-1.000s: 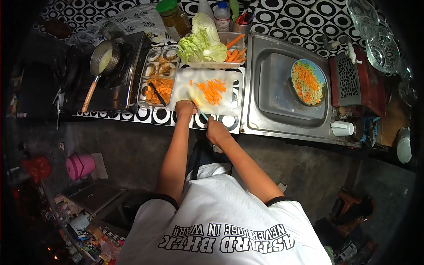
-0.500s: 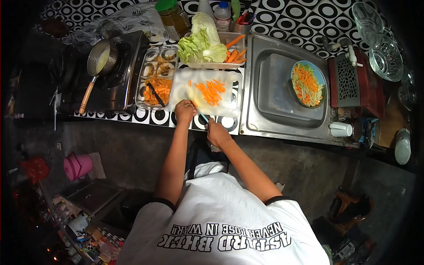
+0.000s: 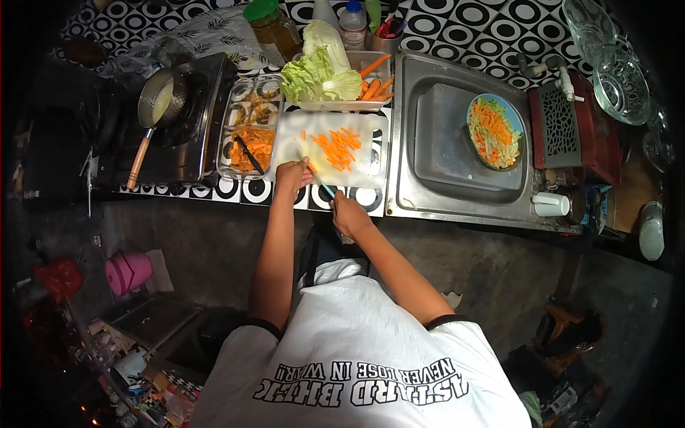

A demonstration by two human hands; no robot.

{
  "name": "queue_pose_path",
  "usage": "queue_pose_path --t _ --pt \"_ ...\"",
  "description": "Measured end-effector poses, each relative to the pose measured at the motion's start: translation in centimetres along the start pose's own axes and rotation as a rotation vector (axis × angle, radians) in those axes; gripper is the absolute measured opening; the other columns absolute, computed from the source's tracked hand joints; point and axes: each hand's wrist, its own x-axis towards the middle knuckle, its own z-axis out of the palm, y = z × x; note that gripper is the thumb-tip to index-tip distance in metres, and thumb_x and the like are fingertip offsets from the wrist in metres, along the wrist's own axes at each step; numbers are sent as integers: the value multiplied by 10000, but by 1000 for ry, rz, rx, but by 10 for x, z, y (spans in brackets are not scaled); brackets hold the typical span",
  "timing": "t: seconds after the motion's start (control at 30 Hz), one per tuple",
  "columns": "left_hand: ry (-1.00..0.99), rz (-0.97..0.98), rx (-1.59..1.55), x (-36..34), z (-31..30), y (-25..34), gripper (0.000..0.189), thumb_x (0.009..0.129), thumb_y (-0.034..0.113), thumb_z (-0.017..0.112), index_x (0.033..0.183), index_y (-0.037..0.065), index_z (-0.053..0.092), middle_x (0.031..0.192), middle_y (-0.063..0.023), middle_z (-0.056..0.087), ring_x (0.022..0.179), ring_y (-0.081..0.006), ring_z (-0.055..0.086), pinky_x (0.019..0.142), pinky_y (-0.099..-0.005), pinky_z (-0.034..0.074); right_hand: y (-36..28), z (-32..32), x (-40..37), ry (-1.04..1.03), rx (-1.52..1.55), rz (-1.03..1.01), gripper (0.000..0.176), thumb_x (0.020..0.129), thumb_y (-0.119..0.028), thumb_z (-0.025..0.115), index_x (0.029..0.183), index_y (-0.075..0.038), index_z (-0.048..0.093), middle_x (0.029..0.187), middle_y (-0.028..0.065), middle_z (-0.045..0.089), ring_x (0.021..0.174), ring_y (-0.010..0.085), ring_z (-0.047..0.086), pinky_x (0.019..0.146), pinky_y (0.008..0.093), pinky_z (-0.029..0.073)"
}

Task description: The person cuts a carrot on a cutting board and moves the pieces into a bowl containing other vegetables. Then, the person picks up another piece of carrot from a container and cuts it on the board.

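Note:
My left hand [image 3: 293,177] is closed on a small piece of carrot [image 3: 311,166] at the front left of the translucent cutting board [image 3: 369,167]. My right hand [image 3: 349,214] is wrapped round the handle of a knife [image 3: 326,188] at the board's front edge, its blade pointing toward my left fingers. Cut carrot sticks [image 3: 337,148] lie in a pile on the board, just beyond the knife. Left of the board, a divided tray [image 3: 225,158] holds carrot peelings [image 3: 251,148] and a black-handled tool [image 3: 249,154].
Behind the board, a tub [image 3: 342,105] holds cabbage [image 3: 325,71] and whole carrots [image 3: 372,87]. A pan [image 3: 158,107] sits on the stove [image 3: 187,153] at left. In the sink [image 3: 428,203], at right, is a bowl of cut vegetables [image 3: 492,133]. A white mug [image 3: 550,205] stands beside it.
My left hand has shifted slightly left and up on the board. My right hand still holds the knife in nearly the same place. The whole view has shifted slightly.

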Motion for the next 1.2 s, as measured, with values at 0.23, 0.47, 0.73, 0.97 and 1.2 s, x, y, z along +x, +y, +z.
queue_pose_path --t 0.23,0.47,0.73,0.97,1.2 --pt "-6 -8 33 3 -1 3 351 922 241 639 956 -106 600 892 -182 644 755 -245 679 684 -316 604 6 7 4 29 -18 -25 228 958 -171 449 960 57 458 795 290 641 798 442 643 736 511 497" --pt "-4 -4 20 7 -1 2 318 923 211 634 938 -105 601 864 -177 653 723 -250 680 654 -319 603 2 4 3 21 -30 -6 247 967 -191 436 974 54 469 805 290 644 805 441 644 740 508 499" --pt "-28 -58 -16 16 -4 2 307 896 182 670 907 -113 585 837 -184 644 685 -268 677 613 -338 608 7 7 8 -5 -4 16 264 974 -208 424 990 52 469 814 291 644 824 445 642 754 510 500" --pt "-28 -33 40 18 -1 1 326 893 198 676 944 -105 568 832 -178 643 668 -265 675 603 -337 605 5 3 8 -21 -10 43 273 975 -215 422 993 53 471 835 295 645 843 451 639 760 512 501" --pt "-32 8 104 13 0 0 285 951 247 580 1017 -30 566 819 -135 630 649 -244 655 582 -342 596 -6 6 7 8 -72 40 239 960 -189 439 997 45 472 847 289 650 827 435 651 755 508 506"
